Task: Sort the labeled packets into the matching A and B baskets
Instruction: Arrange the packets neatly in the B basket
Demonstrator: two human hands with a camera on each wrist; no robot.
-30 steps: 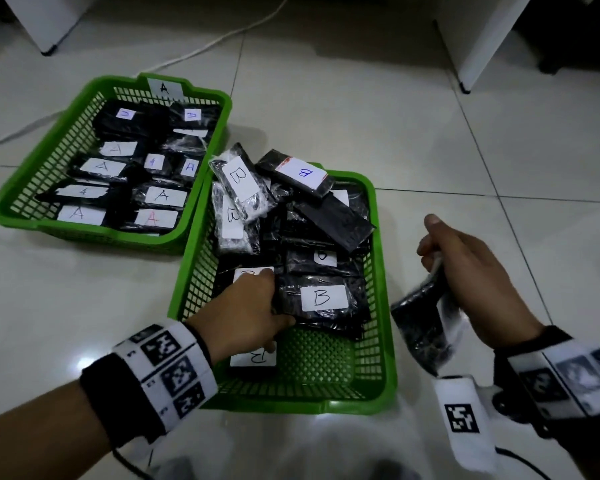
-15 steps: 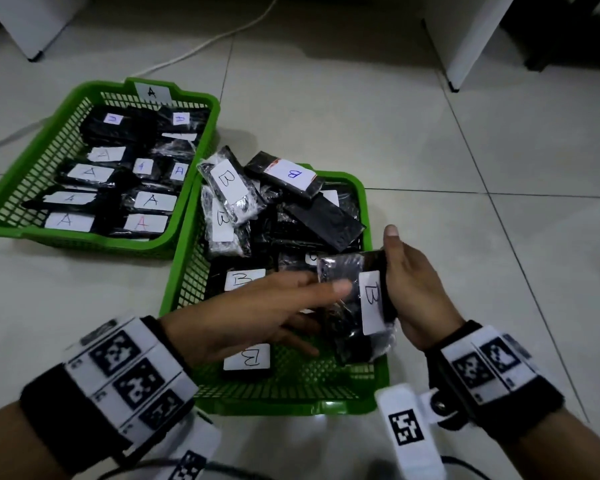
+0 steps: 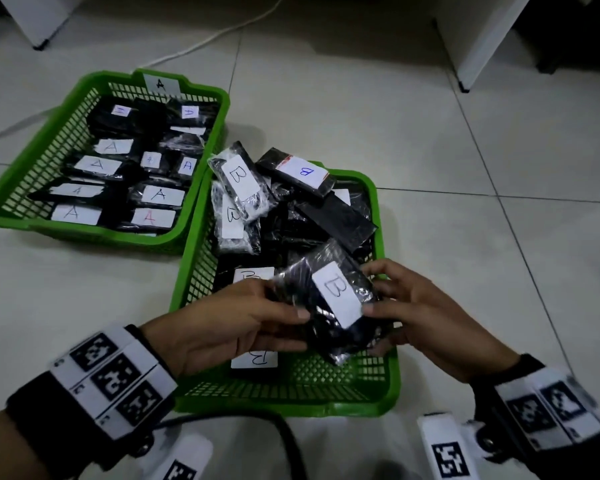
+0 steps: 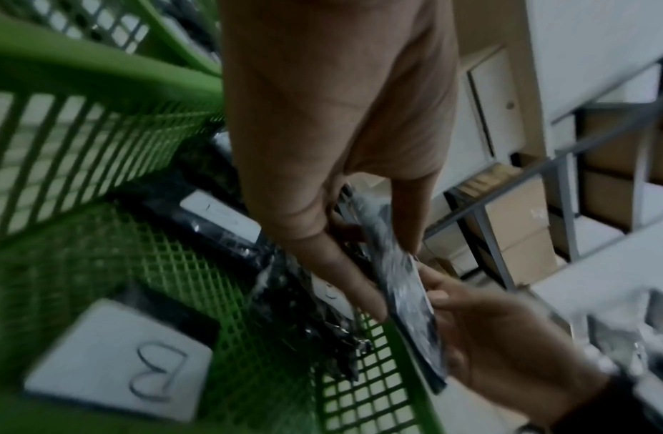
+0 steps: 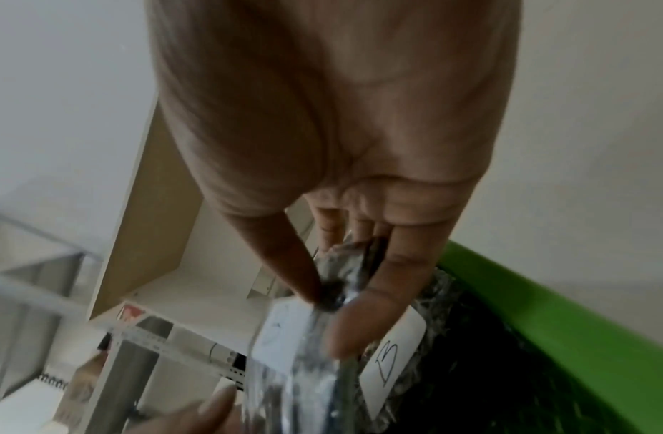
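Observation:
A black plastic packet with a white B label (image 3: 336, 296) hangs over the near half of the B basket (image 3: 385, 403). My left hand (image 3: 284, 306) pinches its left edge and my right hand (image 3: 371, 299) pinches its right edge. In the left wrist view the packet (image 4: 404, 282) shows edge-on between my fingers. In the right wrist view thumb and fingers clamp the crinkled packet (image 5: 322, 329). The B basket holds several B packets (image 3: 243, 181). The A basket (image 3: 7, 202), tagged A on its far rim, holds several A packets (image 3: 156, 195) at the back left.
The baskets sit side by side on a pale tiled floor (image 3: 465, 168). A white cable (image 3: 201, 43) runs across the floor behind the A basket. White furniture legs (image 3: 478, 46) stand at the far right and far left. A black cable (image 3: 284, 441) lies near me.
My right hand brought the B packet from the floor on the right over the B basket. My left hand rose from the packets in the basket and took hold of its left edge.

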